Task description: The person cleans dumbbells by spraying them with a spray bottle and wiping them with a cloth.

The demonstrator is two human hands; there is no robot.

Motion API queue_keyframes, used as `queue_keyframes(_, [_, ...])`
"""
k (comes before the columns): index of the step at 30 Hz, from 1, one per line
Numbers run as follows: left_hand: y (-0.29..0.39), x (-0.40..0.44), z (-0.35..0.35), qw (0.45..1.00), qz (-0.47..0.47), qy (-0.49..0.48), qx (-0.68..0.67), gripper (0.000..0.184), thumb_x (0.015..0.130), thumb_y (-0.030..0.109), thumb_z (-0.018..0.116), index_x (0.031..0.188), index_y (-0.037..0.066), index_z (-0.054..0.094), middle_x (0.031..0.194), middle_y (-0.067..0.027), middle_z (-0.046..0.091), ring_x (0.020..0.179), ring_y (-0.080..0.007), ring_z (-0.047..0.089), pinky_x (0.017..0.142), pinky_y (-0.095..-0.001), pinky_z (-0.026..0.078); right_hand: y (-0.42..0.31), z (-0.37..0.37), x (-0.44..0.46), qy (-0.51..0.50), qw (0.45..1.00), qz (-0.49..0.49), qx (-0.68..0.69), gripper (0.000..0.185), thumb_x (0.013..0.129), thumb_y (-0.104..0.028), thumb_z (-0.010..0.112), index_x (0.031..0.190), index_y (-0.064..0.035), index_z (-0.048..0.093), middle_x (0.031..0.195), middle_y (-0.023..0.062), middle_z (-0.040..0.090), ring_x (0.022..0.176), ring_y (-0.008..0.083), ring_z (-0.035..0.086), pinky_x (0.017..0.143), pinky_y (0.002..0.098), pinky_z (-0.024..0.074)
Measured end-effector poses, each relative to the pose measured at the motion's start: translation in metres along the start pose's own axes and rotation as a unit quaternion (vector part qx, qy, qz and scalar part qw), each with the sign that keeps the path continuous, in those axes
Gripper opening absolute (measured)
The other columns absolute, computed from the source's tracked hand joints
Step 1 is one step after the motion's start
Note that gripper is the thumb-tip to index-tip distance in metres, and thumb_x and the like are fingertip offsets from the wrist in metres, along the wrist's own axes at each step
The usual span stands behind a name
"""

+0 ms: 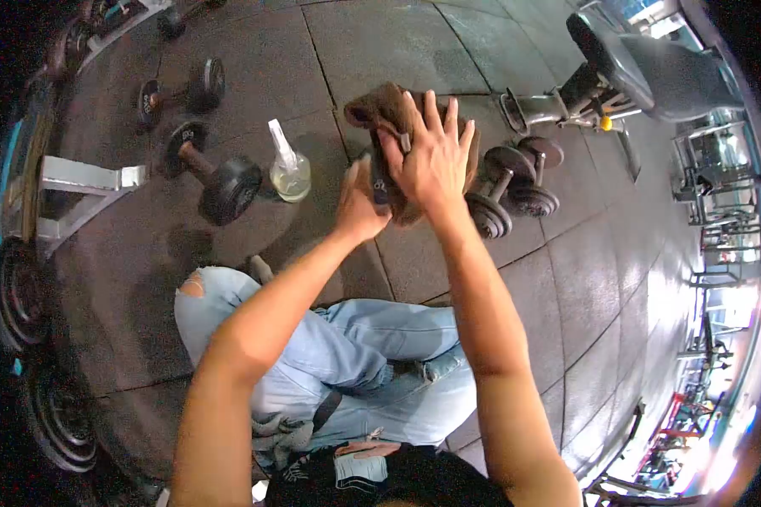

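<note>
A brown cloth (380, 108) is bunched over a dark, rounded weight (380, 184) in front of me. A pale marking shows on this weight, which looks like a dumbbell's end; the cloth hides the rest. My right hand (435, 160) presses the cloth against it, fingers spread across the fabric and thumb over a fold. Lower and to the left, my left hand (364, 204) is wrapped around the weight's near side, its fingertips slightly blurred. A clear spray bottle (291, 173) holding pale liquid stands on the floor left of my hands.
Dumbbells lie on the left (218, 179), farther back (182, 91), and at the right (499, 193). A padded bench (672, 76) stands at the upper right. White rack legs (89, 177) and weight plates (21, 291) line the left side. My crossed legs (355, 346) rest on the rubber-tile floor.
</note>
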State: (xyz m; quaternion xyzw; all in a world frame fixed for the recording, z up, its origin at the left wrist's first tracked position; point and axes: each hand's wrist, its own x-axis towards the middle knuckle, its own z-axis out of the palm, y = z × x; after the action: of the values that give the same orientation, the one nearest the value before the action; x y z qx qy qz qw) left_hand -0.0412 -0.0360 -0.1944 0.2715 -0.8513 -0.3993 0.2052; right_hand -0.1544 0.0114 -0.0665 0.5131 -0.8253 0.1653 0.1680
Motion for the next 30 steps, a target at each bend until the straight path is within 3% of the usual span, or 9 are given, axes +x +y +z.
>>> queue_keyframes(6, [-0.006, 0.080, 0.051, 0.914, 0.145, -0.010, -0.380, 0.069, 0.094, 0.027, 0.059, 0.151, 0.006, 0.027, 0.154, -0.0121, 0.033, 0.142, -0.0295, 0.031, 0.118, -0.0403, 0.024, -0.001, 0.009, -0.037, 0.110, 0.989, 0.007, 0.097, 0.075, 0.073, -0.026, 0.075, 0.140, -0.0050, 0.048, 0.138, 0.0200, 0.040, 0.135, 0.0455, 0.030, 0.114, 0.0637, 0.0182])
queue_keyframes(11, [-0.015, 0.088, 0.068, 0.940, 0.209, 0.041, -0.266, 0.067, 0.094, 0.028, 0.060, 0.149, 0.006, 0.031, 0.153, -0.0125, 0.036, 0.140, -0.0293, 0.034, 0.118, -0.0401, 0.025, -0.005, 0.032, -0.059, 0.218, 0.965, 0.072, 0.127, 0.061, 0.091, -0.030, 0.062, 0.137, 0.0065, 0.045, 0.136, 0.0279, 0.043, 0.131, 0.0468, 0.036, 0.113, 0.0527, 0.0232])
queue_keyframes(13, [-0.018, 0.089, 0.070, 0.947, 0.243, 0.066, -0.201, 0.066, 0.093, 0.029, 0.061, 0.149, 0.006, 0.032, 0.152, -0.0126, 0.037, 0.139, -0.0292, 0.036, 0.117, -0.0399, 0.026, -0.011, 0.028, -0.049, 0.293, 0.842, 0.300, 0.339, 0.054, 0.101, -0.029, 0.051, 0.138, 0.0101, 0.041, 0.139, 0.0272, 0.043, 0.130, 0.0394, 0.041, 0.113, 0.0433, 0.0259])
queue_keyframes(15, [-0.021, 0.089, 0.073, 0.946, 0.277, 0.094, -0.139, 0.066, 0.093, 0.030, 0.061, 0.148, 0.006, 0.034, 0.151, -0.0128, 0.039, 0.138, -0.0291, 0.037, 0.117, -0.0398, 0.027, 0.010, 0.022, -0.037, 0.311, 0.824, 0.293, 0.373, 0.054, 0.101, -0.035, 0.051, 0.122, 0.0149, 0.051, 0.119, 0.0332, 0.058, 0.107, 0.0392, 0.058, 0.097, 0.0410, 0.0413])
queue_keyframes(17, [-0.022, 0.089, 0.074, 0.941, 0.306, 0.119, -0.077, 0.065, 0.093, 0.030, 0.062, 0.147, 0.006, 0.036, 0.151, -0.0129, 0.040, 0.138, -0.0290, 0.038, 0.117, -0.0397, 0.027, 0.029, 0.007, -0.041, 0.158, 0.851, 0.377, 0.328, 0.056, 0.100, -0.042, 0.051, 0.112, 0.0120, 0.060, 0.102, 0.0280, 0.067, 0.094, 0.0376, 0.063, 0.086, 0.0413, 0.0467])
queue_keyframes(21, [-0.005, 0.018, 0.055, 0.917, 0.142, 0.054, -0.369, 0.052, 0.096, 0.022, 0.059, 0.142, 0.006, 0.041, 0.146, -0.0101, 0.045, 0.135, -0.0270, 0.041, 0.117, -0.0390, 0.028, 0.050, -0.010, -0.012, -0.119, 0.890, 0.346, 0.274, 0.067, 0.092, -0.058, 0.052, 0.106, 0.0057, 0.066, 0.094, 0.0289, 0.068, 0.095, 0.0401, 0.067, 0.086, 0.0444, 0.0489])
queue_keyframes(24, [-0.008, 0.016, 0.059, 0.914, 0.141, 0.046, -0.379, 0.054, 0.095, 0.023, 0.060, 0.142, 0.006, 0.041, 0.146, -0.0106, 0.045, 0.135, -0.0273, 0.041, 0.117, -0.0391, 0.028, 0.019, -0.020, 0.016, -0.208, 0.940, 0.241, 0.120, 0.068, 0.088, -0.061, 0.051, 0.103, 0.0030, 0.068, 0.096, 0.0313, 0.067, 0.102, 0.0411, 0.066, 0.090, 0.0477, 0.0494])
queue_keyframes(27, [-0.009, 0.015, 0.059, 0.906, 0.141, 0.031, -0.399, 0.057, 0.093, 0.023, 0.062, 0.143, 0.006, 0.041, 0.146, -0.0114, 0.045, 0.134, -0.0277, 0.041, 0.116, -0.0392, 0.029, -0.033, -0.016, 0.013, -0.220, 0.963, 0.155, 0.001, 0.054, 0.086, -0.055, 0.055, 0.104, -0.0054, 0.070, 0.102, 0.0154, 0.072, 0.099, 0.0373, 0.068, 0.088, 0.0513, 0.0507])
queue_keyframes(30, [-0.009, 0.015, 0.059, 0.896, 0.148, 0.013, -0.419, 0.060, 0.092, 0.024, 0.064, 0.143, 0.006, 0.040, 0.146, -0.0121, 0.045, 0.134, -0.0280, 0.042, 0.116, -0.0393, 0.029, -0.057, -0.026, -0.027, -0.079, 0.995, -0.048, 0.027, 0.048, 0.082, -0.032, 0.067, 0.124, -0.0096, 0.062, 0.133, 0.0167, 0.057, 0.131, 0.0392, 0.045, 0.110, 0.0561, 0.0297])
